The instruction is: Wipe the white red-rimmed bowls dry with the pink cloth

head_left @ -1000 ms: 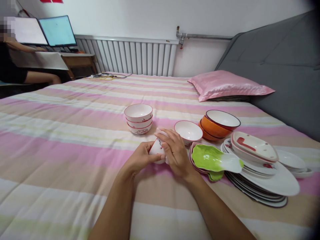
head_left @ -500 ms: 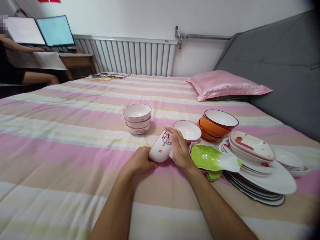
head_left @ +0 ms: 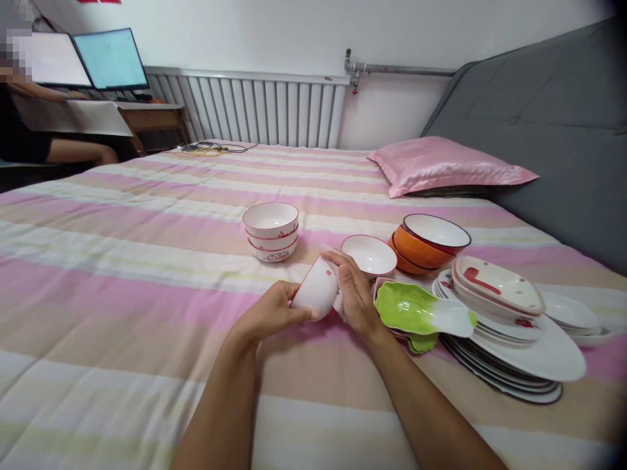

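Between both hands, low over the near middle of the striped bed cover (head_left: 147, 281): a white bowl (head_left: 317, 292) with a red rim, tipped well over on its side. Mouth turned to the left, base to the right; rim line slanting from near left up to far right. No long axis in so round a shape, so only this tilt to read.

Left hand (head_left: 275, 312) closed around the near left end of the rim, thumb along the outer wall, other fingers round the rim side with tips mostly out of sight. Right hand (head_left: 357, 295) curved over the base side, with a white cloth (head_left: 337, 303) caught between palm and bowl. Both in contact, neither one nearer: left at the rim, right at the base. Hard to tell whether touching the bed cover or just above it.

Far and slightly left of the held piece, a stack of three bowls (head_left: 272, 243), upright. Just beyond the right hand, a single bowl (head_left: 370, 254), also upright, with orange bowls (head_left: 409, 252) to its right. Near the right wrist, a green dish (head_left: 406, 307); farther right, piled plates (head_left: 543, 360).
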A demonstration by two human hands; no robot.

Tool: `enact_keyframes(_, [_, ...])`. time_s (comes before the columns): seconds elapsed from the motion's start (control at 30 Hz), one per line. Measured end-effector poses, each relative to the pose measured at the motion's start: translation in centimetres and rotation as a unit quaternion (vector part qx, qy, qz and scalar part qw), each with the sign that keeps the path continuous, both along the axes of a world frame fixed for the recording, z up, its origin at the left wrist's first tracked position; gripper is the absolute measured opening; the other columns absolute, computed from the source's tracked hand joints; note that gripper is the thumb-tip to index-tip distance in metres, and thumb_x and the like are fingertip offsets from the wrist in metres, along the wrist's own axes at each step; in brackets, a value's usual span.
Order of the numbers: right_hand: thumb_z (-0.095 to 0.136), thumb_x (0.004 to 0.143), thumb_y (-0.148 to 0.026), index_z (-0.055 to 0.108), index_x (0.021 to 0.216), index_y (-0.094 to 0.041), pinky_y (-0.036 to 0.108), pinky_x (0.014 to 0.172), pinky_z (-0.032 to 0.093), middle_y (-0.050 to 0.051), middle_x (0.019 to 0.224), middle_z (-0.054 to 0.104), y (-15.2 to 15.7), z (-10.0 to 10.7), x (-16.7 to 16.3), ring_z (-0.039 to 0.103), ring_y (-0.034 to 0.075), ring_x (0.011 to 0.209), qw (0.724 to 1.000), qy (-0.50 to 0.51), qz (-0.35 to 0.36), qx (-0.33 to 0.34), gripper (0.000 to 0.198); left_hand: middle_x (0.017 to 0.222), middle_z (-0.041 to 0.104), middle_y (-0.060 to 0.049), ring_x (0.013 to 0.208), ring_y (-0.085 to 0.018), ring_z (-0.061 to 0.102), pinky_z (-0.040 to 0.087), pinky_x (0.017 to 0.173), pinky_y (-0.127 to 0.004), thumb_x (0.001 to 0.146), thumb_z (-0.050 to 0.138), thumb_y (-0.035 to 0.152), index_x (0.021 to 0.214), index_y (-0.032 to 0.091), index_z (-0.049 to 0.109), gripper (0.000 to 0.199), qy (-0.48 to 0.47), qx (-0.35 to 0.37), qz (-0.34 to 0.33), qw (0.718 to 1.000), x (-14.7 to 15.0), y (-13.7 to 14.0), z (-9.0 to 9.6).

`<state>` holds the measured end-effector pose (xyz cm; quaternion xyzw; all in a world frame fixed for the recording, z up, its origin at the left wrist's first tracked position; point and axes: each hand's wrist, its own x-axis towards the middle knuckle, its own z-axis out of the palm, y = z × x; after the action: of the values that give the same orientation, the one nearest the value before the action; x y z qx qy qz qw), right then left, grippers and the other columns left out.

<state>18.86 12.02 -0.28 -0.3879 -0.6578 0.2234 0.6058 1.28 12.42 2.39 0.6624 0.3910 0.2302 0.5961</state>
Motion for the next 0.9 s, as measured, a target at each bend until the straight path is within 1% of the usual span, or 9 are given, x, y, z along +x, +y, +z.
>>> enact_keyframes(0.17, [0.030,0.099,-0.032,0.057,0.123,-0.028,0.043,0.111,0.030,0.003,0.130,0.057,-0.8,0.7,-0.4,0.044,0.019,0.128,0.996,-0.087,-0.005,0.022,0.037,0.077,0.064,-0.004,0.071,-0.015,0.057,0.043,0.066,-0.024,0.066,0.075,0.034,0.084,0.010,0.067,0.031,-0.092,-0.022,0.029,0.995,0.1,0.0,-0.2])
enact_keyframes(0.33, [0.030,0.098,-0.032,0.055,0.124,-0.029,0.046,0.112,0.026,0.001,0.135,0.054,-1.5,1.2,-1.0,0.040,0.020,0.131,0.981,-0.184,-0.011,0.056,0.036,0.082,0.065,-0.005,0.074,-0.015,0.058,0.046,0.068,-0.025,0.067,0.076,0.032,0.090,0.010,0.065,0.034,-0.142,-0.018,0.079,0.987,0.6,-0.1,-0.3])
enact_keyframes(0.43, [0.031,0.098,-0.033,0.055,0.125,-0.031,0.048,0.113,0.021,-0.002,0.138,0.052,-1.9,1.4,-1.4,0.036,0.022,0.134,0.968,-0.239,-0.018,0.078,0.036,0.085,0.066,-0.006,0.078,-0.017,0.059,0.047,0.072,-0.026,0.068,0.076,0.032,0.091,0.010,0.064,0.034,-0.158,0.002,0.090,0.983,0.8,-0.1,-0.2])
enact_keyframes(0.53, [0.033,0.097,-0.033,0.054,0.126,-0.032,0.048,0.114,0.018,-0.003,0.138,0.052,-2.0,1.5,-1.6,0.034,0.022,0.134,0.960,-0.268,-0.019,0.078,0.035,0.089,0.067,-0.006,0.082,-0.017,0.059,0.047,0.075,-0.026,0.066,0.077,0.028,0.092,0.011,0.065,0.034,-0.151,0.028,0.102,0.983,0.8,-0.1,-0.1])
enact_keyframes(0.6, [0.034,0.097,-0.032,0.054,0.127,-0.032,0.048,0.114,0.019,-0.002,0.138,0.051,-1.9,1.4,-1.5,0.035,0.021,0.134,0.961,-0.268,-0.024,0.067,0.035,0.085,0.066,-0.005,0.077,-0.016,0.059,0.047,0.070,-0.025,0.062,0.079,0.026,0.090,0.011,0.064,0.035,-0.131,0.011,0.097,0.987,0.7,0.0,0.0])
enact_keyframes(0.7, [0.033,0.098,-0.032,0.052,0.129,-0.032,0.048,0.113,0.022,-0.001,0.139,0.049,-1.4,1.1,-1.0,0.036,0.021,0.133,0.968,-0.241,-0.040,0.051,0.036,0.078,0.066,-0.004,0.071,-0.015,0.059,0.047,0.066,-0.025,0.057,0.079,0.021,0.086,0.010,0.064,0.034,-0.082,-0.033,0.064,0.994,0.6,0.0,-0.1])
enact_keyframes(0.77, [0.031,0.099,-0.032,0.051,0.130,-0.032,0.047,0.112,0.025,0.000,0.139,0.049,-0.9,0.9,-0.5,0.037,0.020,0.132,0.976,-0.206,-0.049,0.041,0.037,0.081,0.068,-0.005,0.073,-0.016,0.061,0.047,0.067,-0.026,0.056,0.076,0.017,0.087,0.009,0.065,0.034,-0.049,-0.045,0.045,0.997,0.6,0.0,-0.2])
enact_keyframes(0.83, [0.028,0.099,-0.031,0.050,0.131,-0.032,0.047,0.112,0.028,0.001,0.138,0.050,-0.6,0.7,-0.2,0.038,0.019,0.132,0.984,-0.170,-0.055,0.029,0.038,0.084,0.069,-0.006,0.076,-0.018,0.062,0.047,0.068,-0.027,0.058,0.072,0.015,0.090,0.010,0.067,0.033,-0.016,-0.042,0.031,0.998,0.6,0.2,-0.5])
enact_keyframes(0.9, [0.027,0.100,-0.031,0.050,0.131,-0.031,0.047,0.111,0.029,0.001,0.137,0.051,-0.4,0.5,0.0,0.039,0.019,0.132,0.988,-0.144,-0.058,0.021,0.038,0.086,0.070,-0.007,0.078,-0.020,0.063,0.047,0.068,-0.027,0.060,0.066,0.014,0.090,0.011,0.068,0.030,0.023,-0.014,0.032,0.999,0.5,0.4,-1.0])
